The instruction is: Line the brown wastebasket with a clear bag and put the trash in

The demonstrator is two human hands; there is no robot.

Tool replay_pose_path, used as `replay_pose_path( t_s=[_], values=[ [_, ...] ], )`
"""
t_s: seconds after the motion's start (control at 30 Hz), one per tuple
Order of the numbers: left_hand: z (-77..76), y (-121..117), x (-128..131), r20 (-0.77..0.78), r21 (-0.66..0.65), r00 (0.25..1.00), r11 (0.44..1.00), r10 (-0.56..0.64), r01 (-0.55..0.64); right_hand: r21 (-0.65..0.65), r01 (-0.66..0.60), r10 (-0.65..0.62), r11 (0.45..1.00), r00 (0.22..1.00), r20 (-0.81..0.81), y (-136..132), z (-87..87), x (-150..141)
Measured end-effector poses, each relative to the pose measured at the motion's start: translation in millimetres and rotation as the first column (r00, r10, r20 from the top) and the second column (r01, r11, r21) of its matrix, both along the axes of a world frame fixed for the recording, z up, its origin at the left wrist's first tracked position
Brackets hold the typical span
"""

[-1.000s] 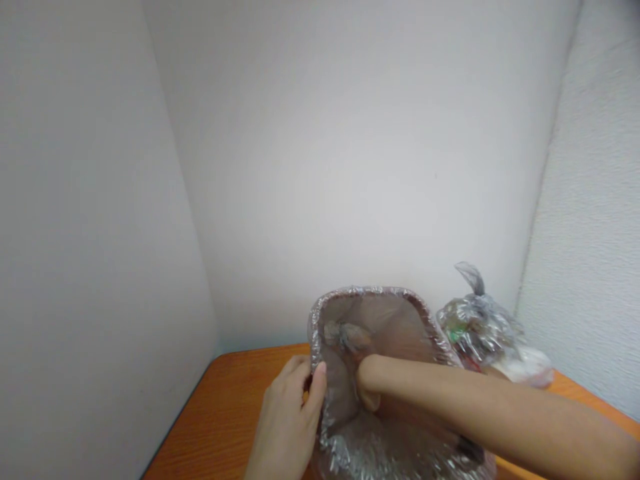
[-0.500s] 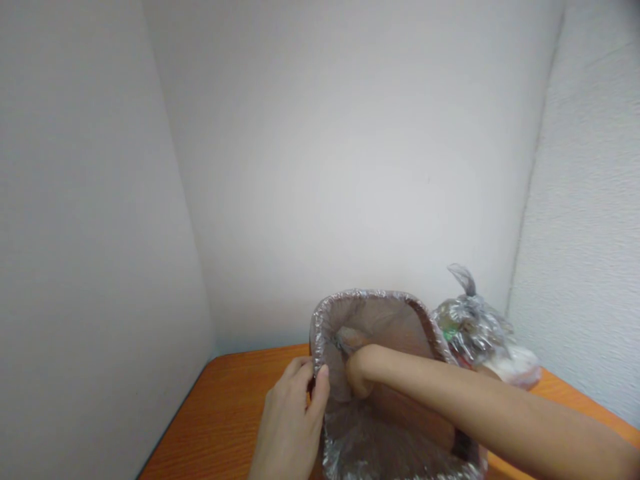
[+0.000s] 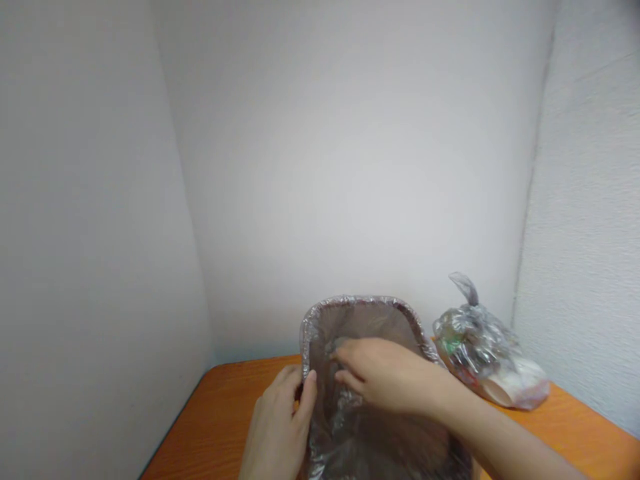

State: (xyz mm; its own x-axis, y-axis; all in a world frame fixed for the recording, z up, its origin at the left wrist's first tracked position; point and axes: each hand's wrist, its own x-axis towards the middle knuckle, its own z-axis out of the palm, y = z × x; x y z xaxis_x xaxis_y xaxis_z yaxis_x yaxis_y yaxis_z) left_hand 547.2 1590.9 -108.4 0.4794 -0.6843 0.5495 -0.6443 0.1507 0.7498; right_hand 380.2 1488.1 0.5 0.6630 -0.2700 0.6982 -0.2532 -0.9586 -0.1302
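Note:
A trash bin [image 3: 415,327], lined with a thin translucent grey plastic bag [image 3: 370,320], stands tilted toward me on the table. The bag is folded over the bin's rim. My left hand [image 3: 280,417] grips the left side of the rim, thumb on the inner side and fingers outside. Inside the mouth of the bin is my right hand [image 3: 385,373], close to the left inner wall. Its thumb and forefinger are apart, beside the wrinkled liner, and I make out nothing held in it. The lower part of the bin is out of the picture.
At the right of the wooden table [image 3: 225,407] sits a knotted clear plastic bag [image 3: 480,340] with mixed rubbish inside, including a white cup-like item [image 3: 520,383]. Pale walls [image 3: 320,167] close in the table at the back, left and right.
My right hand has come up from deeper in the bin, and its fingers now show. My left hand keeps its grip on the rim. The view has shifted slightly.

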Motion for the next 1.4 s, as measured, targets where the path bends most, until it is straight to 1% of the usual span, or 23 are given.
replay_pose_path(
  t_s=[0.07, 0.17, 0.23, 0.27, 0.37, 0.43, 0.5, 0.7, 0.8, 0.9, 0.93, 1.0, 1.07, 1.1, 1.13, 1.17, 1.2, 1.23, 1.27, 1.3, 1.33, 1.37, 1.4],
  values=[
    [0.1, 0, 1, 0.003, 0.010, 1.000, 1.000, 0.008, -0.008, -0.013, 0.022, -0.022, 1.000, 1.000, 0.018, -6, 3.4, -23],
    [1.5, 0, 3, 0.006, 0.022, 1.000, 1.000, 0.020, -0.020, -0.034, 0.190, -0.181, 0.981, 0.966, 0.182, -27, -1.2, -59],
    [2.9, 0, 4, 0.002, 0.020, 1.000, 1.000, 0.021, -0.021, 0.041, 0.298, -0.300, 0.954, 0.929, 0.219, -46, -11.0, -72],
    [3.5, 0, 5, 0.000, 0.018, 1.000, 1.000, 0.023, -0.023, 0.103, 0.316, -0.330, 0.943, 0.928, 0.176, -54, -16.9, -75],
    [4.7, 0, 6, 0.004, 0.015, 0.999, 0.999, 0.044, -0.044, 0.252, 0.260, -0.277, 0.932, 0.960, 0.032, -72, -33.3, -71],
    [4.8, 1, 7, 0.006, 0.016, 0.998, 0.998, 0.065, -0.065, 0.286, 0.200, -0.219, 0.937, 0.975, 0.035, -76, -40.1, -63],
    [4.4, 2, 7, 0.006, 0.015, 0.996, 0.996, 0.090, -0.090, 0.295, 0.165, -0.196, 0.941, 0.977, 0.080, -76, -43.3, -55],
    [0.6, 13, 3, -0.011, 0.026, 0.992, 0.992, 0.124, -0.124, 0.290, 0.164, -0.220, 0.943, 0.960, 0.175, -71, -44.4, -39],
    [-7.3, 19, 3, 0.009, 0.055, 0.986, 0.985, 0.165, -0.165, 0.303, 0.139, -0.204, 0.943, 0.959, 0.195, -71, -44.6, -36],
    [-20.2, 23, 9, 0.049, 0.061, 0.977, 0.976, 0.208, -0.211, 0.292, 0.146, -0.214, 0.945, 0.953, 0.215, -71, -45.2, -35],
    [-23.9, 25, 11, 0.064, 0.048, 0.969, 0.969, 0.240, -0.244, 0.289, 0.155, -0.223, 0.945, 0.950, 0.219, -70, -45.5, -35],
    [-25.2, 30, 9, 0.103, -0.032, 0.925, 0.931, 0.366, -0.365, 0.287, 0.176, -0.245, 0.942, 0.943, 0.224, -69, -46.2, -35],
    [-14.6, 34, -2, 0.174, -0.167, 0.844, 0.860, 0.508, -0.483, 0.282, 0.180, -0.248, 0.942, 0.941, 0.229, -68, -46.8, -35],
    [-4.6, 34, -12, 0.239, -0.228, 0.805, 0.837, 0.543, -0.497, 0.278, 0.173, -0.240, 0.945, 0.943, 0.230, -67, -47.1, -35],
    [7.6, 33, -22, 0.332, -0.264, 0.775, 0.842, 0.538, -0.471, 0.273, 0.162, -0.228, 0.948, 0.946, 0.230, -66, -47.2, -35],
    [20.7, 29, -34, 0.453, -0.264, 0.746, 0.873, 0.488, -0.411, 0.268, 0.152, -0.216, 0.951, 0.949, 0.230, -65, -47.3, -35],
    [33.1, 23, -44, 0.591, -0.190, 0.716, 0.927, 0.372, -0.324, 0.262, 0.141, -0.204, 0.955, 0.952, 0.229, -63, -47.2, -35],
    [43.3, 13, -53, 0.711, -0.088, 0.662, 0.963, 0.239, -0.253, 0.257, 0.136, -0.197, 0.957, 0.953, 0.228, -62, -47.1, -35],
    [50.1, 1, -59, 0.800, 0.026, 0.589, 0.973, 0.117, -0.228, 0.253, 0.135, -0.195, 0.958, 0.954, 0.227, -62, -46.8, -36],
    [52.6, -12, -61, 0.857, 0.128, 0.515, 0.961, 0.017, -0.245, 0.251, 0.138, -0.197, 0.958, 0.954, 0.226, -61, -46.4, -37],
    [50.6, -26, -61, 0.889, 0.221, 0.452, 0.933, -0.073, -0.283, 0.251, 0.145, -0.203, 0.957, 0.953, 0.224, -61, -45.9, -38],
    [44.6, -39, -59, 0.896, 0.313, 0.415, 0.888, -0.158, -0.336, 0.254, 0.154, -0.212, 0.955, 0.952, 0.219, -61, -45.3, -39],
    [35.8, -50, -56, 0.887, 0.359, 0.421, 0.858, -0.191, -0.366, 0.258, 0.163, -0.221, 0.952, 0.951, 0.215, -61, -44.8, -40]
  ],
)
